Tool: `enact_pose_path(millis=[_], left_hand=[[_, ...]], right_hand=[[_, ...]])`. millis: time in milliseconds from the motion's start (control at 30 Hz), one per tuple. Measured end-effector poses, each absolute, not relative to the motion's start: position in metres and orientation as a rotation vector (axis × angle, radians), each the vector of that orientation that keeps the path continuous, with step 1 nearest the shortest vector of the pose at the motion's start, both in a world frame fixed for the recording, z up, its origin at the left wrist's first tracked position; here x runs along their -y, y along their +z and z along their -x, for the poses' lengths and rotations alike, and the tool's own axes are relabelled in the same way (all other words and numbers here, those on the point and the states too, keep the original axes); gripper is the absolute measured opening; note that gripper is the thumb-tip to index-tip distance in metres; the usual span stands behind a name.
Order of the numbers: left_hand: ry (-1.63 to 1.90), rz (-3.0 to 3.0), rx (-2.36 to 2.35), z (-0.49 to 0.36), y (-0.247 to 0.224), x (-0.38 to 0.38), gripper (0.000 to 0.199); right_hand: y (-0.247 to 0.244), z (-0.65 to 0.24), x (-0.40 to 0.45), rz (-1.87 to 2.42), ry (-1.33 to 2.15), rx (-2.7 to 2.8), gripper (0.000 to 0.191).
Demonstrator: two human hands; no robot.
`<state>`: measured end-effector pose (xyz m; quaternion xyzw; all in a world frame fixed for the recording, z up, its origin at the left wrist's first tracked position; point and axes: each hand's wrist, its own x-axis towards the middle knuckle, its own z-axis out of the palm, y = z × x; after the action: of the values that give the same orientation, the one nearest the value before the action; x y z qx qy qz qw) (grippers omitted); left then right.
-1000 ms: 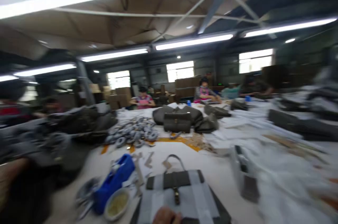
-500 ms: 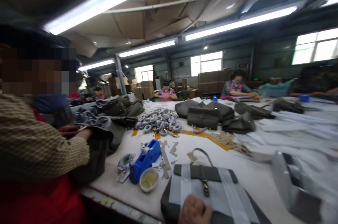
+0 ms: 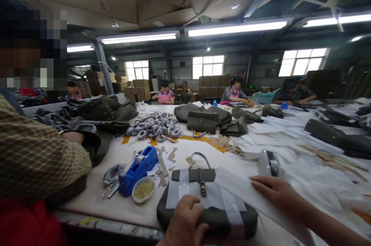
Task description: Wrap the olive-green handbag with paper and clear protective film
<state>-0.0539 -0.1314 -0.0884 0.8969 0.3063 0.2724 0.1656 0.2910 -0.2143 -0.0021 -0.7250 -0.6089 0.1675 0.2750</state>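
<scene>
A dark olive handbag (image 3: 207, 221) lies at the table's near edge, its front covered by a pale sheet with clear strips over it and a brass clasp (image 3: 203, 188) showing. My left hand (image 3: 185, 219) rests on the lower left of the bag's front, fingers slightly curled and apart, holding nothing. From the right reaches my right hand (image 3: 274, 192), its fingers pinching a long white sheet (image 3: 240, 186) whose far end lies over the bag's upper right corner.
Left of the bag are a blue tape dispenser (image 3: 139, 170), a small bowl (image 3: 143, 190) and coiled straps. A grey dispenser (image 3: 269, 164) stands at right. A person in a checked sleeve (image 3: 43, 157) works close by on the left. More bags (image 3: 203, 122) lie farther back.
My right hand has come into view with the white sheet. The view has turned right, so the bag and table items appear farther left. My left hand still touches the bag.
</scene>
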Motion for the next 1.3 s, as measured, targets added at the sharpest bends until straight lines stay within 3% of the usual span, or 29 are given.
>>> enact_pose_path(millis=[133, 233, 400, 600, 1000, 1300], left_hand=[[0.892, -2.050, -1.327, 0.071, -0.065, 0.108, 0.045], [0.713, -1.733, -1.485, 0.073, -0.060, 0.081, 0.056], [0.627, -1.613, -1.555, 0.063, -0.055, 0.053, 0.056], [0.486, -1.492, -1.547, 0.052, -0.052, 0.040, 0.049], [0.520, -1.305, -1.438, 0.051, -0.060, 0.035, 0.094], [0.559, -1.081, -1.243, 0.055, -0.052, 0.041, 0.096]], right_hand=[[0.004, -0.235, 0.154, 1.770, 0.694, 1.912, 0.041], [0.010, -0.214, 0.133, 1.832, 0.594, 2.013, 0.033], [0.006, -0.203, 0.124, 2.010, 0.399, 2.062, 0.029], [0.001, -0.205, 0.115, 2.021, 0.497, 2.052, 0.026], [-0.006, -0.209, 0.092, 2.016, 0.868, 2.016, 0.023], [0.015, -0.210, 0.078, 2.045, 0.827, 2.173, 0.022]])
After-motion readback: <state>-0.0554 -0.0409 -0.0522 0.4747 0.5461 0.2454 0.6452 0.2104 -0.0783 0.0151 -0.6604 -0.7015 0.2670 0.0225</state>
